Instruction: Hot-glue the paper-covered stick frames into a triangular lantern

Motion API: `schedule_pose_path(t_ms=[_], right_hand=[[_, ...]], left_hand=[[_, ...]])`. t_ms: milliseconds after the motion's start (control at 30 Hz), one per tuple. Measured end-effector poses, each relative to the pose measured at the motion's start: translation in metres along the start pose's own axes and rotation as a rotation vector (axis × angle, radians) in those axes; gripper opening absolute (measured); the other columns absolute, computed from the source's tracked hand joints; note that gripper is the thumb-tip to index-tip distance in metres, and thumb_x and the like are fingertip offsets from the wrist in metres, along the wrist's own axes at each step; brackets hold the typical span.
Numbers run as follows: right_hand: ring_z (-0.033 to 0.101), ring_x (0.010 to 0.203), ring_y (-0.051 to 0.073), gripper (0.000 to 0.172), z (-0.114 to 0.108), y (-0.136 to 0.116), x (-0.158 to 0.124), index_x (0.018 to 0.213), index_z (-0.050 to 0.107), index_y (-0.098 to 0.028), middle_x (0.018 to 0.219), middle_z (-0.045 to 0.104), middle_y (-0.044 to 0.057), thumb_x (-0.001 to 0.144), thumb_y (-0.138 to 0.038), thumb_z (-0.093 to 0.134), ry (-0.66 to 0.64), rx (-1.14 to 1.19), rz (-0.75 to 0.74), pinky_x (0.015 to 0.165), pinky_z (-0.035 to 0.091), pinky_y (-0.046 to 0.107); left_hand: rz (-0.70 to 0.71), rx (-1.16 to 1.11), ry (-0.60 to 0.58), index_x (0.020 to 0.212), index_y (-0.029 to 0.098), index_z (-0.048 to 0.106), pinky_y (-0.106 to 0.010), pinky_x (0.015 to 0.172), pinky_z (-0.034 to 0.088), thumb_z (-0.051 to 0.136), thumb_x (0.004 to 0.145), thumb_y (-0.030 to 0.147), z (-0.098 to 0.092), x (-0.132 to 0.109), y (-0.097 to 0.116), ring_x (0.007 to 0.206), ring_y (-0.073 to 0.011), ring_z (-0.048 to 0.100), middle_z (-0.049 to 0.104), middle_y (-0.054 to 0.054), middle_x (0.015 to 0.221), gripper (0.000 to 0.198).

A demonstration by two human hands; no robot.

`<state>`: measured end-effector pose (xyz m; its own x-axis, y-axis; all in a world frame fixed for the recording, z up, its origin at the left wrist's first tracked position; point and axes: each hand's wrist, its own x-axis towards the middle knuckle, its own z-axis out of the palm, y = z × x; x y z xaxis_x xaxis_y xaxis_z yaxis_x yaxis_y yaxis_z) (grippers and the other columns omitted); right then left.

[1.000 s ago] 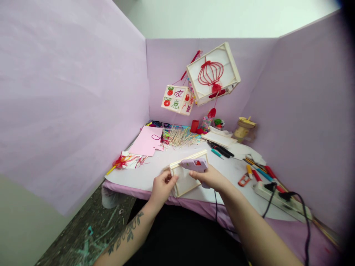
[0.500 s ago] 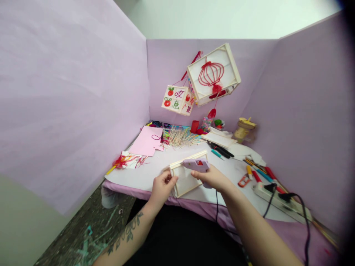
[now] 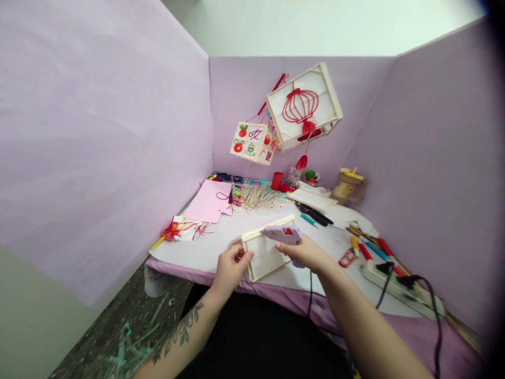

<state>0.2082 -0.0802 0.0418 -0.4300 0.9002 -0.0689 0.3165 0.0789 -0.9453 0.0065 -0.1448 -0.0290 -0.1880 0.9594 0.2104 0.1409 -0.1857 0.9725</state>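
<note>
A small wooden frame with white panels lies tilted near the table's front edge. My left hand is closed on its left end, thumb on the near side and some fingers hidden behind. In my right hand is a pale purple glue gun, gripped by its handle. The gun's nozzle points left, at or just over the frame's upper wooden strip; I cannot tell whether it touches. A dark cord hangs down from below the right hand.
Pliers, a power strip with black cords and an orange cutter lie right. Wooden sticks, pink paper and red threads lie behind and left. A decorated lantern hangs above; a yellow-lidded cup stands at back.
The glue gun and my right hand have shifted slightly right along the frame's upper strip. My left hand and the frame stay put.
</note>
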Motion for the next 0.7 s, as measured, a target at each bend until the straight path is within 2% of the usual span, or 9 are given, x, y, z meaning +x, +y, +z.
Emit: schedule_pose_path(t_ms=[433,700], right_hand=[[0.043,0.054,0.011,0.043,-0.009,0.004,0.0,0.087,0.065,-0.014,0.059,0.053,-0.002,0.062,-0.048,0.072,0.071,-0.032,0.057,0.049,0.032,0.024],[0.044,0.053,0.011,0.045,-0.017,0.006,0.002,0.095,0.066,-0.014,0.059,0.054,-0.003,0.065,-0.046,0.071,0.098,-0.055,0.064,0.05,0.033,0.024]], left_hand=[[-0.003,0.014,0.011,0.079,0.013,0.067,-0.023,0.056,0.042,0.064,0.076,0.04,0.0,0.0,0.004,0.06,-0.0143,0.054,0.06,-0.001,0.065,0.027],[0.001,0.026,0.016,0.076,0.014,0.066,-0.023,0.055,0.04,0.064,0.076,0.04,-0.001,-0.001,0.008,0.057,-0.0134,0.051,0.057,0.0,0.061,0.027]])
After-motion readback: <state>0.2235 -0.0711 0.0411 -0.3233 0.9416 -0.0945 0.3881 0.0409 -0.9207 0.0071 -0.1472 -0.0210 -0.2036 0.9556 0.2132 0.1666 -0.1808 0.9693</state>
